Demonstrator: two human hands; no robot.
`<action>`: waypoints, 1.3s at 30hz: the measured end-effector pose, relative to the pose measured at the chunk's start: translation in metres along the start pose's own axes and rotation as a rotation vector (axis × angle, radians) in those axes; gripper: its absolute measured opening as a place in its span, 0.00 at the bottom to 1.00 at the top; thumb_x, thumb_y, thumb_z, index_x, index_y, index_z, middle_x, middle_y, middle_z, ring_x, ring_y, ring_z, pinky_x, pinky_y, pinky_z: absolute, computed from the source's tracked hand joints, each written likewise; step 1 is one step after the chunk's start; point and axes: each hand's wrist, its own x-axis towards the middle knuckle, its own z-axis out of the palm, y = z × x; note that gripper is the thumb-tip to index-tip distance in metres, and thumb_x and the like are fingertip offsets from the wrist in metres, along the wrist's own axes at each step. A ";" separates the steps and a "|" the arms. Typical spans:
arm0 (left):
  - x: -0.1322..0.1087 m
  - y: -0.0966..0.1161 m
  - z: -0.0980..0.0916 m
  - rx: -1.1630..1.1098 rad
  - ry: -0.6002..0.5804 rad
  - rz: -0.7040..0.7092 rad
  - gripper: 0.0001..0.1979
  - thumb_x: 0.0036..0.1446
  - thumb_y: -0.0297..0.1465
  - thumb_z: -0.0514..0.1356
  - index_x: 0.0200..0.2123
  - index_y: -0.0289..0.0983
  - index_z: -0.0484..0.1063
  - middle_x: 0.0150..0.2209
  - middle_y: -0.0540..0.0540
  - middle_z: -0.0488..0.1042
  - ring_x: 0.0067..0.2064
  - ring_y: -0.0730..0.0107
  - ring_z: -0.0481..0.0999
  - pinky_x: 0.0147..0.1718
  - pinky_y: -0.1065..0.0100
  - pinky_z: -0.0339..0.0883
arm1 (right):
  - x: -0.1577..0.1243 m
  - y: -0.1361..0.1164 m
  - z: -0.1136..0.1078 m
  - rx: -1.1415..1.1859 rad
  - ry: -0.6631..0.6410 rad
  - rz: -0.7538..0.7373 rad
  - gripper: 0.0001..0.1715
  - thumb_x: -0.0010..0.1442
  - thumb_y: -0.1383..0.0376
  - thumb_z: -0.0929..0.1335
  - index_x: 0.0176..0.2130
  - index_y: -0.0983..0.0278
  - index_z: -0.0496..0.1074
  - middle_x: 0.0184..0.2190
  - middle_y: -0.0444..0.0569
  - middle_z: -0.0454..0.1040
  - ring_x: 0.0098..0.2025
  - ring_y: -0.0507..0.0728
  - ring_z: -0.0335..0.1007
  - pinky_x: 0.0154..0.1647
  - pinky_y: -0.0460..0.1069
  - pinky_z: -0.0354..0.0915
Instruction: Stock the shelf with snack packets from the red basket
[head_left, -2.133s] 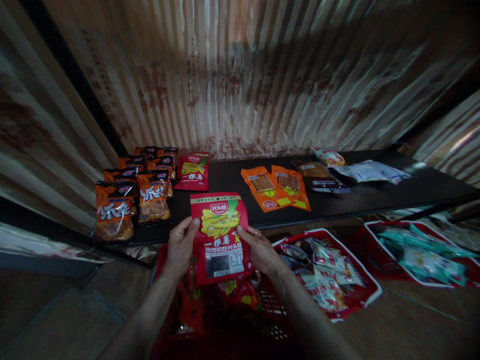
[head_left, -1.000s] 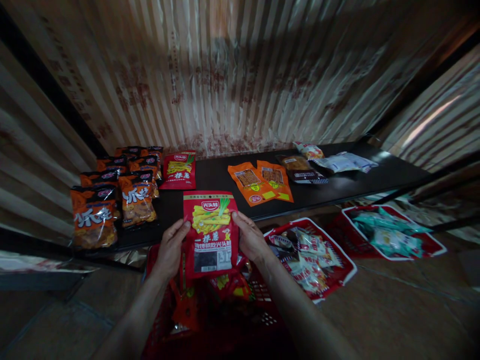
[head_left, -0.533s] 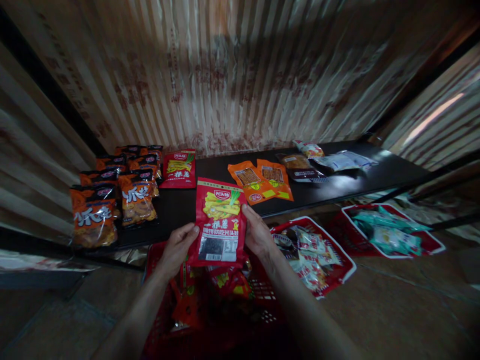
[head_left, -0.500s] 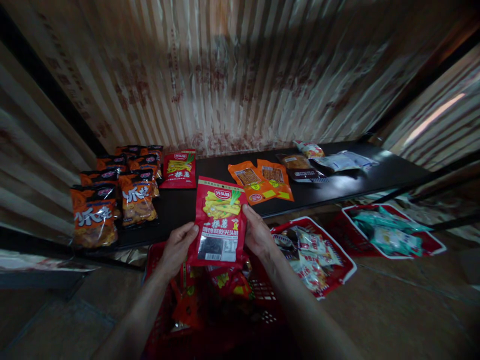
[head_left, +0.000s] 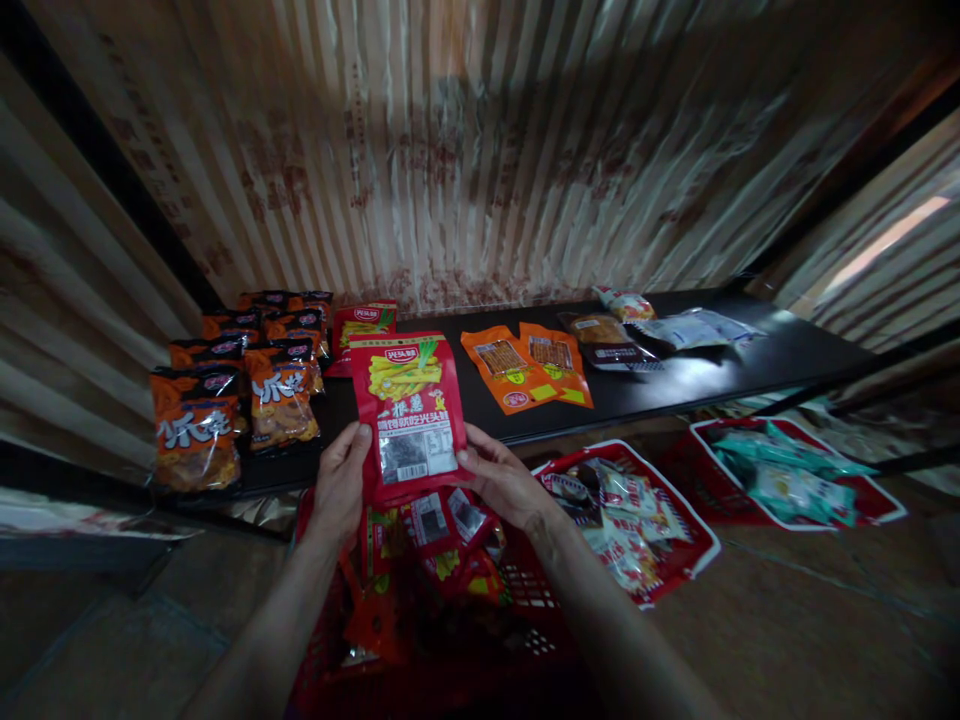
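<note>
Both my hands hold a red snack packet [head_left: 409, 412] upright over the front edge of a black shelf [head_left: 675, 385]. My left hand [head_left: 339, 480] grips its lower left corner, and my right hand [head_left: 501, 480] pinches its lower right corner. Behind the packet, a matching red packet [head_left: 358, 322] lies on the shelf, partly hidden. Under my hands stands a red basket [head_left: 540, 610] with more red and orange packets.
Several orange packets [head_left: 196, 435] stand in rows at the shelf's left end. Two flat orange packets [head_left: 525, 365], a dark packet [head_left: 606, 340] and pale ones [head_left: 694, 328] lie further right. Two more red baskets [head_left: 701, 550] [head_left: 874, 505] of packets sit on the floor to the right.
The red packet has risen and gone forward and left, from above the basket to over the shelf's edge. Both hands now grip it lower down, near its bottom corners.
</note>
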 end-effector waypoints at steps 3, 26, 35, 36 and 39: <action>0.002 -0.002 0.001 -0.031 0.025 0.026 0.16 0.48 0.42 0.64 0.37 0.38 0.74 0.31 0.51 0.78 0.32 0.69 0.76 0.34 0.69 0.69 | 0.002 0.006 -0.001 0.000 -0.012 0.022 0.27 0.46 0.66 0.75 0.47 0.58 0.71 0.41 0.44 0.77 0.40 0.54 0.74 0.42 0.53 0.72; -0.007 0.004 0.014 -0.036 -0.213 -0.077 0.22 0.44 0.33 0.67 0.45 0.37 0.72 0.44 0.43 0.77 0.46 0.60 0.75 0.51 0.59 0.63 | 0.009 0.008 0.004 0.081 0.194 -0.091 0.21 0.42 0.64 0.77 0.39 0.60 0.75 0.35 0.43 0.79 0.34 0.53 0.75 0.37 0.50 0.73; -0.006 0.001 0.017 0.123 -0.171 -0.012 0.27 0.45 0.35 0.65 0.51 0.36 0.67 0.47 0.40 0.75 0.47 0.58 0.74 0.48 0.59 0.65 | 0.010 0.010 0.004 0.060 0.231 -0.187 0.17 0.45 0.62 0.76 0.38 0.60 0.76 0.35 0.45 0.79 0.33 0.56 0.75 0.34 0.53 0.73; -0.005 0.001 0.017 0.182 -0.118 0.038 0.31 0.45 0.36 0.65 0.54 0.37 0.64 0.49 0.39 0.73 0.49 0.58 0.73 0.49 0.59 0.64 | 0.010 0.010 0.005 0.062 0.248 -0.212 0.17 0.46 0.63 0.75 0.39 0.60 0.76 0.35 0.44 0.79 0.34 0.57 0.75 0.36 0.54 0.73; -0.005 0.000 0.017 0.357 -0.029 0.197 0.36 0.49 0.36 0.63 0.61 0.40 0.55 0.57 0.37 0.66 0.53 0.59 0.70 0.51 0.59 0.63 | 0.009 0.008 0.009 0.048 0.286 -0.288 0.17 0.47 0.63 0.75 0.40 0.59 0.76 0.35 0.44 0.80 0.36 0.58 0.76 0.41 0.56 0.72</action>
